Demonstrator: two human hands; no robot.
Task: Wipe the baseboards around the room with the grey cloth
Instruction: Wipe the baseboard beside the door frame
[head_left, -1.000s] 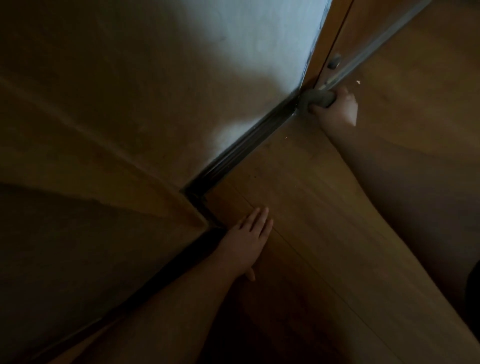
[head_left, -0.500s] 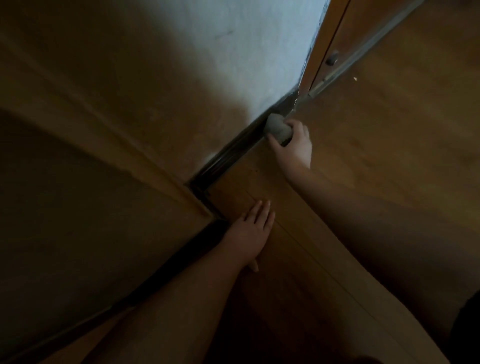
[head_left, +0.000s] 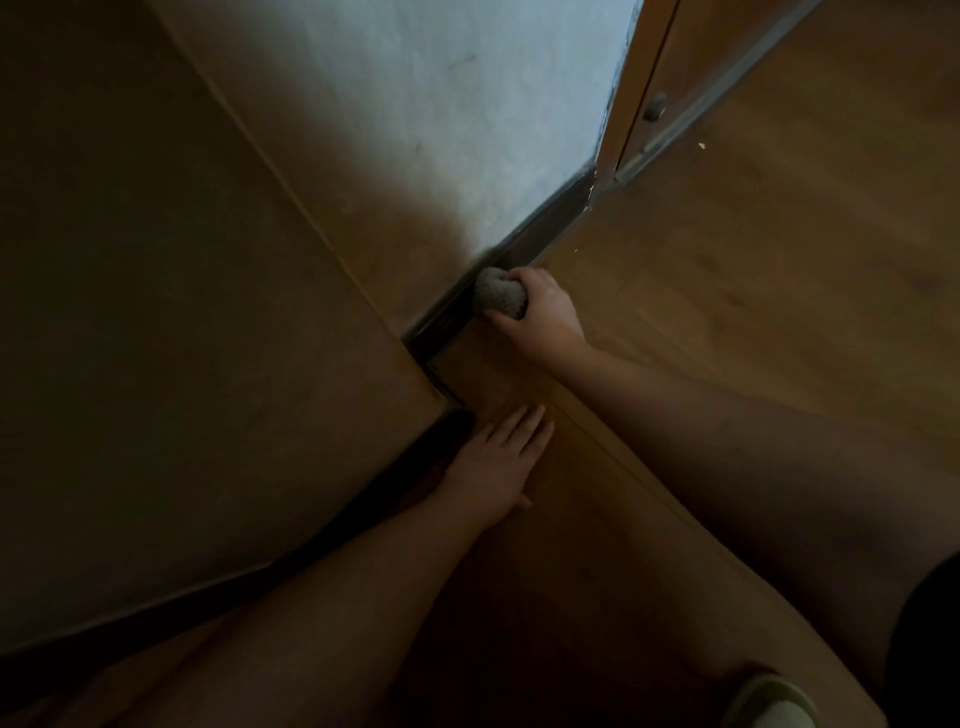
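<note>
Grey bunched fabric cloth (head_left: 500, 299), judged soft, light and best held balled, was gripped by right hand (head_left: 540, 317) against dark baseboard strip (head_left: 545, 226); left hand (head_left: 496, 465) lay flat, fingers straight, on wooden floor (head_left: 753, 270).

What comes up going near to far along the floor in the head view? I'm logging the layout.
Pale slipper toe → left hand flat on the wooden floor → right hand gripping the balled grey cloth → dark baseboard → wooden door frame.
</note>
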